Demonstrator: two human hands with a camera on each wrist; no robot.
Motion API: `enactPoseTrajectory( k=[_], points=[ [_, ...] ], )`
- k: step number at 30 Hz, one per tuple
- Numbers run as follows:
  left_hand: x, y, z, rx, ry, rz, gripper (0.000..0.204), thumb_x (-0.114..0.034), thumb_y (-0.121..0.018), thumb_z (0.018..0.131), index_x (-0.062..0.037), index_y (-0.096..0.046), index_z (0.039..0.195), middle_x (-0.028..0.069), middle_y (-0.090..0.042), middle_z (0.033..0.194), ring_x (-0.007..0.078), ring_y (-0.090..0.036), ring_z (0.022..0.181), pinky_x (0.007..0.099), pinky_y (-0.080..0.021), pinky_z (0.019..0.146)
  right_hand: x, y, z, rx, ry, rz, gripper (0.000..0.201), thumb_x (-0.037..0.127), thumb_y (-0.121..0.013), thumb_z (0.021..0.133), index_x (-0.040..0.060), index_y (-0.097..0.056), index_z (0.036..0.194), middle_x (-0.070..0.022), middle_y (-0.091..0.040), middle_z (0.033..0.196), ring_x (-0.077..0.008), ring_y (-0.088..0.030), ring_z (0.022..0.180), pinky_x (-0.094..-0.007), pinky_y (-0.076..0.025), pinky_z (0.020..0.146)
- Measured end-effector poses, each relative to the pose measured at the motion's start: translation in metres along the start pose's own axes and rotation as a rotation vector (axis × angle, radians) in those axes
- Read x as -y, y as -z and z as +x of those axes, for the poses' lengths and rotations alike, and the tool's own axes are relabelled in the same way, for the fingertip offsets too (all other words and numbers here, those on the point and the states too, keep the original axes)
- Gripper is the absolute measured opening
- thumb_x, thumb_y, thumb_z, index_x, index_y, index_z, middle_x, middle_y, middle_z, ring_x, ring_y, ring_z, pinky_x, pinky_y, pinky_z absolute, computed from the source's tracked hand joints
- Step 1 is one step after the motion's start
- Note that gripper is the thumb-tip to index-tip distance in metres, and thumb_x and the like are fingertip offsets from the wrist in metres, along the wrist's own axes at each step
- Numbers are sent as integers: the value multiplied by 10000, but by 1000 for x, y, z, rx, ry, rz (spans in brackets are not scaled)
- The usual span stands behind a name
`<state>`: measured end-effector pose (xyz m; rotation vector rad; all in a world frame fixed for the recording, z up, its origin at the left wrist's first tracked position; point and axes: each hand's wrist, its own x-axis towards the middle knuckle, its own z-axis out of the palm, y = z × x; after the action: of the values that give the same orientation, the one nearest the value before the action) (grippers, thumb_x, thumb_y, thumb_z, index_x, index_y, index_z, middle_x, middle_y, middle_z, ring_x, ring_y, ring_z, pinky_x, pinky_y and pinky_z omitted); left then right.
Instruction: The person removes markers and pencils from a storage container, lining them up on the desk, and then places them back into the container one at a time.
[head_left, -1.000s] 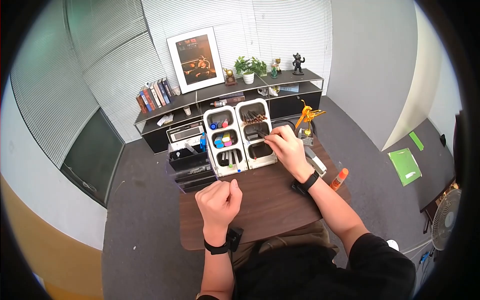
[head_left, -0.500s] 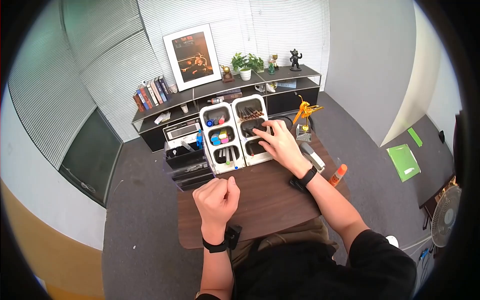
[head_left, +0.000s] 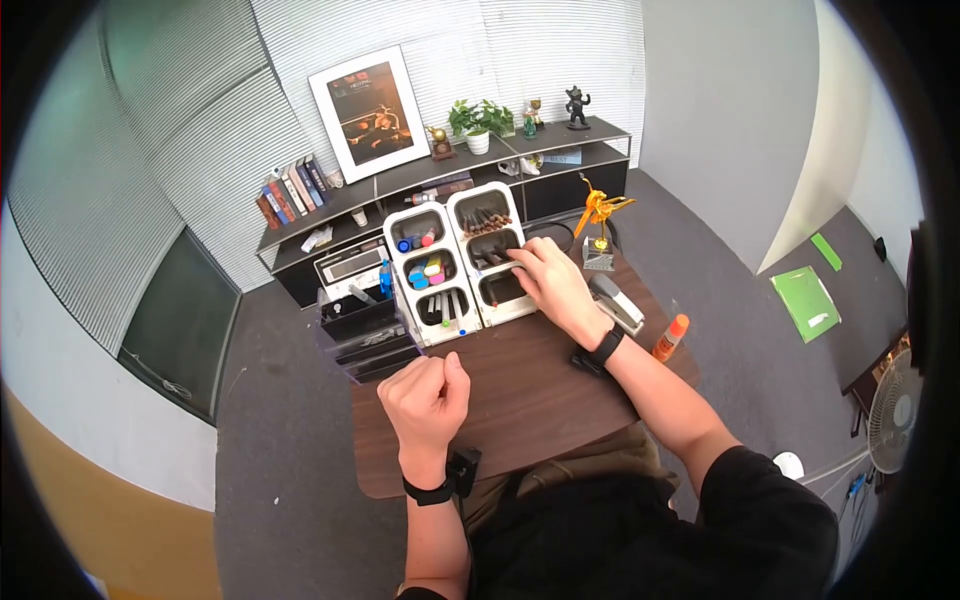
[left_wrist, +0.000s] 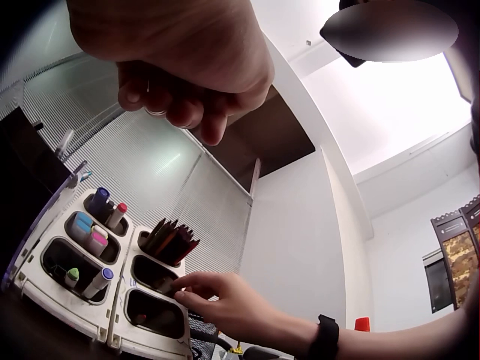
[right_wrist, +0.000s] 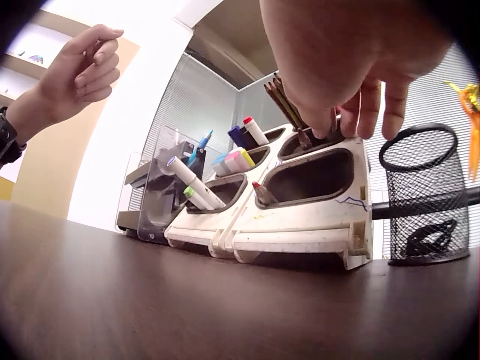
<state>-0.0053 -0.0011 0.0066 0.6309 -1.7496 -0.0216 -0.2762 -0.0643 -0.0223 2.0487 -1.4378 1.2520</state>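
Note:
My left hand is raised over the near left of the table, fingers loosely curled around nothing. The right hand reaches over the right-hand white organizer, fingertips at its middle compartment, where dark slim items lie. In the right wrist view the fingers of this hand point down there, partly hiding the compartment; no held thing can be made out. Brown pencils fill the compartment behind. One red-tipped item leans in the front compartment. The left-hand organizer holds markers and highlighters.
A black drawer box stands left of the organizers. To the right are a stapler, an orange glue bottle, a golden trophy and a black mesh cup. Behind the table runs a low shelf.
My right hand has moved from above the middle right compartment down to its edge, the fingers spreading and then drawing closer together. The left hand has stayed raised. The head view has shifted slightly.

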Motion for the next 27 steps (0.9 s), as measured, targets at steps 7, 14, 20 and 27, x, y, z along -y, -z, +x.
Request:
enactPoseTrajectory(
  k=[7,14,20,27],
  points=[
    [2,1,-2,5,13,17,421,17,-729,916,-33,-447,608,93,-400,531,255,-396,442,389,-280,473,0,-5,6,23,39,30,238,17,-729,968,12,-720,1206,-114,-674,1116,-331,-673,1060,-438,-587,909],
    [-3,2,2,26,38,-13,403,28,-707,946,-21,-492,609,89,-450,522,242,-432,432,379,-297,471,6,-7,3,-53,-11,131,289,-1,-714,962,17,-718,1250,-126,-693,1127,-346,-682,1057,-447,-592,907],
    [9,9,2,64,23,154,442,-28,-726,978,-31,-479,611,95,-448,522,258,-428,432,393,-300,471,14,10,6,-27,48,157,166,65,-735,950,20,-726,1109,-118,-702,1066,-338,-689,1023,-450,-593,875],
    [19,9,1,116,144,168,450,-86,-743,1004,-12,-492,639,116,-454,536,288,-432,445,418,-321,482,17,3,-11,380,77,79,279,223,-834,903,90,-742,1131,-81,-690,1085,-318,-757,985,-454,-624,803]
  ],
)
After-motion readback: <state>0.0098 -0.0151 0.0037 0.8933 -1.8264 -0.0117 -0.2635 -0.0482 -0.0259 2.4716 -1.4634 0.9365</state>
